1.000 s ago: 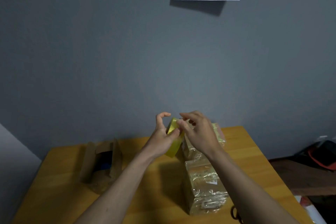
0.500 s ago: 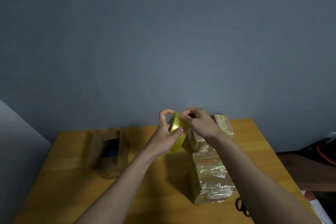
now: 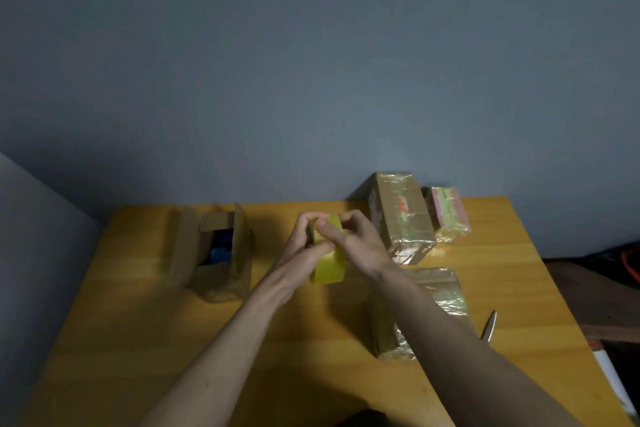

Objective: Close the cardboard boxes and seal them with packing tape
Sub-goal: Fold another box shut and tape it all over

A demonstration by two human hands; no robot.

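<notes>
A yellow roll of packing tape [image 3: 328, 263] is held up above the middle of the wooden table [image 3: 138, 340]. My left hand [image 3: 304, 246] grips the roll from the left, thumb across its face. My right hand [image 3: 356, 243] pinches at the roll's top edge with curled fingers. An open cardboard box [image 3: 213, 253] with raised flaps and something blue inside stands to the left. A taped box [image 3: 401, 215] lies at the back right. Another taped box [image 3: 433, 308] lies nearer, partly hidden by my right forearm.
A small wrapped pink and green packet [image 3: 450, 213] lies beside the far taped box. Scissors [image 3: 489, 326] rest near the table's right edge. A grey wall rises behind the table. Dark clutter with an orange cord [image 3: 630, 267] sits off to the right.
The camera has tilted down, so the table fills more of the view. Both hands have stayed on the tape roll, with the right fingers curling tighter at its top edge.
</notes>
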